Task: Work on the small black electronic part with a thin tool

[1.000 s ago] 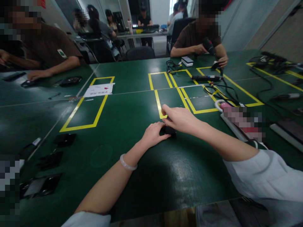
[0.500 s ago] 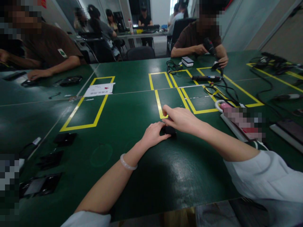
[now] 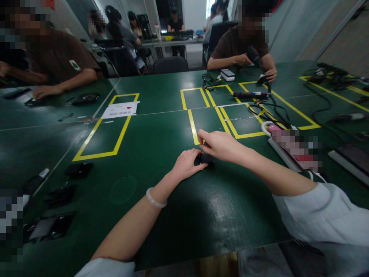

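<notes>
A small black box-like part rests on the green table in front of me. My left hand grips it from the left, thumb along the near side and fingers along the far side. Just above it is my right hand, its fingers bent together in a pinch. A thin dark piece seems to reach from those fingertips down to the part, but it is too small to name. The right hand hides some of the part's top.
Black parts lie at the left. A paper label sits across a yellow-taped outline. To the right are a pink object, cables and a black pen-like tool. Across the table, a person holds an electric screwdriver.
Both hands stay at the black part. My right hand's fingers have shifted very slightly, and a thin dark line shows more clearly below them. The whole view has moved a little.
</notes>
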A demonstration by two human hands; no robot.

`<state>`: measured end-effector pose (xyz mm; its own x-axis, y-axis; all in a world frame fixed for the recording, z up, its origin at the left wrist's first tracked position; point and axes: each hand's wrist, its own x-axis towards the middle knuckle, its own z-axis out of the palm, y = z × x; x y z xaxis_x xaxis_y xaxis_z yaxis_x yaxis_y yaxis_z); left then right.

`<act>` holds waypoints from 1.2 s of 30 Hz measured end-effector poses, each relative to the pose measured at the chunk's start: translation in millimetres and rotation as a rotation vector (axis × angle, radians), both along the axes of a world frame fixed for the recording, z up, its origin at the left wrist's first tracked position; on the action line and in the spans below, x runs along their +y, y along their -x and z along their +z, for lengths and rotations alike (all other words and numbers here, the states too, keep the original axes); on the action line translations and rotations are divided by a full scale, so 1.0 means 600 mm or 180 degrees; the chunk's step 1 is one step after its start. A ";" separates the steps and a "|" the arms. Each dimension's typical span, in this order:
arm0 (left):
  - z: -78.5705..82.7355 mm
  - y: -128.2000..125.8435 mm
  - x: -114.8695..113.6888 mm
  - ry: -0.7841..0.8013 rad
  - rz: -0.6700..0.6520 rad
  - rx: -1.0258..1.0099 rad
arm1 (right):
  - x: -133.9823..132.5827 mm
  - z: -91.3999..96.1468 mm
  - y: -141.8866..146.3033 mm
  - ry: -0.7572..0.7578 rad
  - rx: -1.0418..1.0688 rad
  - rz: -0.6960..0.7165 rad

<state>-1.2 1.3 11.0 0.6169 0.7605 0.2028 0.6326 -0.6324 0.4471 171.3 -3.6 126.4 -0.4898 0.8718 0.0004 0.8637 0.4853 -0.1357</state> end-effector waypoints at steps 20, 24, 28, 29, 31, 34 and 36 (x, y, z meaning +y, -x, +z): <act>0.001 0.001 -0.001 -0.0027 0.0009 -0.0009 | -0.006 0.006 0.002 0.0000 -0.0015 0.0008; -0.001 0.001 -0.001 -0.0046 -0.0007 -0.0029 | -0.007 0.008 0.001 0.0033 0.0050 0.0166; 0.001 0.001 -0.001 -0.0024 0.0019 -0.0002 | -0.006 0.007 0.005 0.0027 -0.0036 0.0088; 0.002 0.000 -0.001 -0.0019 0.0031 0.0006 | -0.006 0.007 0.006 0.0009 -0.0074 0.0040; 0.003 -0.001 -0.001 -0.0024 0.0038 0.0003 | -0.006 0.007 0.009 -0.0036 -0.0147 -0.0031; 0.003 -0.001 0.000 -0.0022 0.0012 -0.0018 | -0.006 0.005 0.010 -0.0059 -0.0173 -0.0053; 0.002 0.000 0.000 -0.0009 0.0005 -0.0025 | -0.005 0.004 0.008 -0.0060 -0.0096 -0.0015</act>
<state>-0.9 1.5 12.3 0.6141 0.7608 0.2099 0.6301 -0.6328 0.4500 166.5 -6.9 128.7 -0.4857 0.8741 0.0021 0.8696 0.4834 -0.1003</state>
